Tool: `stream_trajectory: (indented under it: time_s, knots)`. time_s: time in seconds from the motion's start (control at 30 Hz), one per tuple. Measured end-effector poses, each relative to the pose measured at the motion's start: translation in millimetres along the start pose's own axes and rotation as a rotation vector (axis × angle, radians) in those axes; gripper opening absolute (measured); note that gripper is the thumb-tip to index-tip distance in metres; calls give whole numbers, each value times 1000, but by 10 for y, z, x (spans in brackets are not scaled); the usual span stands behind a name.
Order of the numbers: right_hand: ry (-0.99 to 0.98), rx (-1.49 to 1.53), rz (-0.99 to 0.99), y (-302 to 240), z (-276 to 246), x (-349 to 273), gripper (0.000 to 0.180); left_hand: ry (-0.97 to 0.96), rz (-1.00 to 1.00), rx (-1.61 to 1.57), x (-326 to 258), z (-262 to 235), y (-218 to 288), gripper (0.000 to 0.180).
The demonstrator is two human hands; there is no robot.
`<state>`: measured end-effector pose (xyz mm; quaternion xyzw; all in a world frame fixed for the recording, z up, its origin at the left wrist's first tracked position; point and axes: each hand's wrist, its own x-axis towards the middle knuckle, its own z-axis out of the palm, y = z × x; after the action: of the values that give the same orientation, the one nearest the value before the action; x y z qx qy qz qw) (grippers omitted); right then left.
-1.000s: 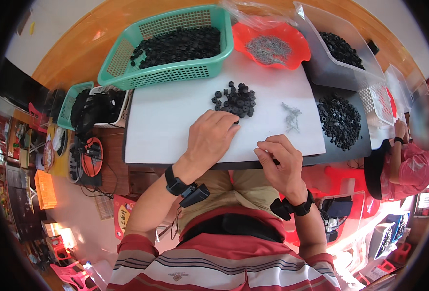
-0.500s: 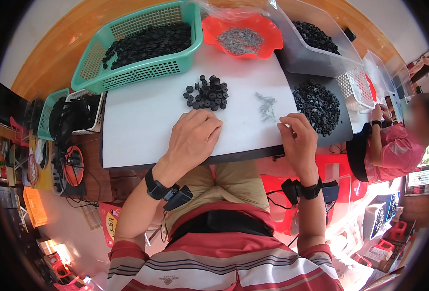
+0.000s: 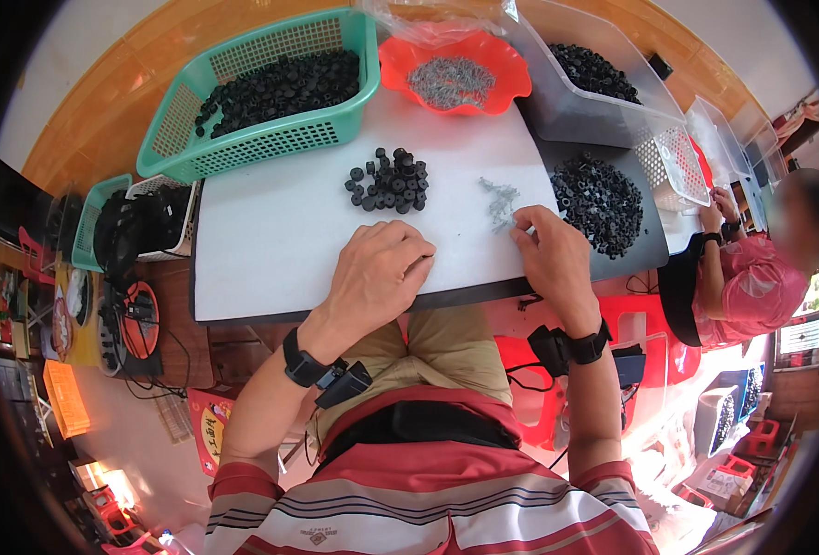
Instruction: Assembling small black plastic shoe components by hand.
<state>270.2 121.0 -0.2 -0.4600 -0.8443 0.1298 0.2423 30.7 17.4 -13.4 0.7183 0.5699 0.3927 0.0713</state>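
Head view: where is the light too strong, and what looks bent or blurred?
Head view: glare washes out part of the floor at lower right; head view: toward the rim, the tan wall panelling looks curved; head view: the co-worker's head is blurred, while the left hand and right hand look fairly sharp.

Over the last second you drew your left hand (image 3: 380, 266) back from the pile of black pieces (image 3: 391, 181), where its fingertips had been right at the near side, and it came to sit lower and a little further right against the pile, closer to the front edge of the white board (image 3: 270, 231). Your right hand (image 3: 555, 254) travelled further: from over that front edge it swung out to your right, then in the last half second moved forward and inward, so its thumb and forefinger ended just beside the small metal pins (image 3: 499, 202)
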Motion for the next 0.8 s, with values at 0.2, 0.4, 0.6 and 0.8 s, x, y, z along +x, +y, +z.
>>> stream_trajectory:
  time_s: [0.2, 0.4, 0.6, 0.8]
  knots:
    - [-27, 7, -6, -15, -40, -49, 18, 3, -2, -9, 10, 28, 30, 11]
    - [-143, 328, 93, -297, -176, -165, 15, -25, -159, -219, 28, 31, 187, 13]
    - [-163, 562, -20, -419, -50, -213, 16, -30, -115, -310, 52, 56, 305, 21]
    - [-195, 598, -50, -442, 13, -248, 14, -72, -206, -414, 52, 47, 325, 18]
